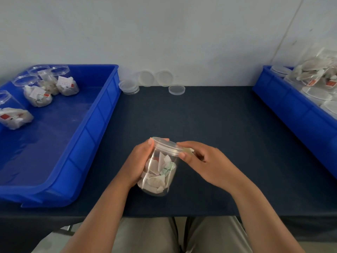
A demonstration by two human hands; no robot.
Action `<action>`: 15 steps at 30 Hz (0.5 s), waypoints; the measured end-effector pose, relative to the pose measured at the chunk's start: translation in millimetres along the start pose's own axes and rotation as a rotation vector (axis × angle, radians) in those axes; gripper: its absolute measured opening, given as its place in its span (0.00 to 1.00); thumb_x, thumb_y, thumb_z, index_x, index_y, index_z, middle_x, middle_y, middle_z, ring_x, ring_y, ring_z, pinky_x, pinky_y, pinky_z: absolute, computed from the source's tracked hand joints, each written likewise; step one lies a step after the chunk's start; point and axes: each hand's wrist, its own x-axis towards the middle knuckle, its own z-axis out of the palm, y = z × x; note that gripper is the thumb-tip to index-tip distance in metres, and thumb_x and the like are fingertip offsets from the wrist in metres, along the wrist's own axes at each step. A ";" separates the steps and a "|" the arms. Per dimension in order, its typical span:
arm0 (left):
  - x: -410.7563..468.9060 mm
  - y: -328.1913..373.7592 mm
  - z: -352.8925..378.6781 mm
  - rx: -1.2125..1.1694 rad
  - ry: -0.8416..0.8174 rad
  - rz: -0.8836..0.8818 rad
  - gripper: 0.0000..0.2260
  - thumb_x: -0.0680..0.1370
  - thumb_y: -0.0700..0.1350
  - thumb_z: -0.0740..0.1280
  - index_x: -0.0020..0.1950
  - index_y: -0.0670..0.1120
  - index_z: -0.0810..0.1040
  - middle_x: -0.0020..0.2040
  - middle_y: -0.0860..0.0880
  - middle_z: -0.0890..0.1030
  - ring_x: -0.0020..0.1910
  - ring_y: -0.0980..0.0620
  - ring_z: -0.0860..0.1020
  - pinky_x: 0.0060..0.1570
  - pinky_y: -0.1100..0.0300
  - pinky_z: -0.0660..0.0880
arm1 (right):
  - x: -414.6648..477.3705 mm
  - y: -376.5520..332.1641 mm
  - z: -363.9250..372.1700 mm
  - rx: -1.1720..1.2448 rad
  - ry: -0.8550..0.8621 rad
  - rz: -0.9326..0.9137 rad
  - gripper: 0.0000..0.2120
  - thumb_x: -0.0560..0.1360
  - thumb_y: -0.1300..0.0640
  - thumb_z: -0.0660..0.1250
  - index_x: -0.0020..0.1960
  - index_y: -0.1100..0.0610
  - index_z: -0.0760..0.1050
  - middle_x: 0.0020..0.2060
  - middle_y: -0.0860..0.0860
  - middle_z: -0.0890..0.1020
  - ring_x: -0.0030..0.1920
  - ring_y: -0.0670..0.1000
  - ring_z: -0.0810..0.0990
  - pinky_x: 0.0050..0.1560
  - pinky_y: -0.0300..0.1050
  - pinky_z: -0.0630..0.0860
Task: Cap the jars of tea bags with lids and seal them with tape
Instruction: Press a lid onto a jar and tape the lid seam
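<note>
A clear plastic jar with tea bags inside is held tilted just above the dark table, near its front edge. A clear lid sits on its mouth. My left hand grips the jar's left side, thumb up by the lid's rim. My right hand pinches the lid's right edge; a pale strip, maybe tape, shows behind its fingertips. Spare lids lie at the back: a stack, two leaning on the wall, and one flat.
A blue bin on the left holds several open jars of tea bags. Another blue bin on the right holds capped jars and a bag of tea bags. The dark table ends at a white wall.
</note>
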 end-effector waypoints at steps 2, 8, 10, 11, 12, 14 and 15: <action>-1.6 3.9 -0.1 0.134 0.199 0.110 0.14 0.86 0.56 0.63 0.64 0.54 0.85 0.56 0.57 0.87 0.54 0.56 0.86 0.53 0.61 0.83 | -2.6 0.1 3.5 0.000 0.050 0.011 0.25 0.80 0.27 0.56 0.73 0.32 0.72 0.50 0.28 0.80 0.47 0.36 0.80 0.42 0.35 0.73; -19.9 23.3 13.5 0.450 0.272 0.058 0.17 0.79 0.74 0.56 0.59 0.70 0.78 0.52 0.71 0.83 0.50 0.70 0.82 0.40 0.74 0.76 | -9.2 -9.5 16.5 -0.019 0.182 0.070 0.25 0.80 0.27 0.56 0.72 0.34 0.75 0.49 0.26 0.81 0.50 0.31 0.78 0.43 0.31 0.73; -23.5 25.4 26.2 0.514 0.273 -0.003 0.22 0.73 0.80 0.60 0.59 0.70 0.75 0.52 0.68 0.82 0.49 0.69 0.81 0.39 0.68 0.78 | -12.3 -15.9 21.9 -0.080 0.224 0.051 0.25 0.82 0.28 0.55 0.72 0.36 0.75 0.56 0.29 0.82 0.52 0.33 0.78 0.46 0.30 0.73; -23.9 26.0 32.0 0.552 0.296 -0.018 0.27 0.69 0.82 0.62 0.60 0.68 0.73 0.52 0.66 0.82 0.49 0.68 0.81 0.40 0.64 0.79 | -13.7 -18.5 24.0 -0.117 0.235 0.033 0.25 0.82 0.29 0.54 0.73 0.36 0.74 0.59 0.32 0.82 0.53 0.35 0.79 0.48 0.30 0.74; -22.9 26.1 35.9 0.584 0.328 -0.023 0.29 0.67 0.83 0.62 0.59 0.68 0.72 0.52 0.64 0.81 0.49 0.66 0.80 0.42 0.61 0.80 | -14.3 -20.1 25.0 -0.145 0.238 0.015 0.26 0.82 0.29 0.52 0.73 0.37 0.74 0.59 0.34 0.83 0.54 0.36 0.80 0.49 0.32 0.76; -20.1 26.7 37.1 0.606 0.374 -0.013 0.28 0.67 0.82 0.63 0.56 0.65 0.75 0.51 0.61 0.80 0.49 0.62 0.80 0.44 0.56 0.81 | -14.2 -19.9 22.6 -0.127 0.209 0.010 0.29 0.80 0.27 0.50 0.73 0.37 0.74 0.57 0.35 0.83 0.54 0.38 0.81 0.50 0.34 0.78; -18.7 26.8 36.1 0.599 0.377 0.001 0.26 0.69 0.80 0.64 0.53 0.62 0.76 0.49 0.59 0.81 0.48 0.60 0.81 0.44 0.53 0.82 | -13.5 -16.7 18.8 -0.090 0.175 0.031 0.29 0.79 0.26 0.51 0.73 0.36 0.73 0.55 0.34 0.83 0.52 0.37 0.81 0.50 0.35 0.78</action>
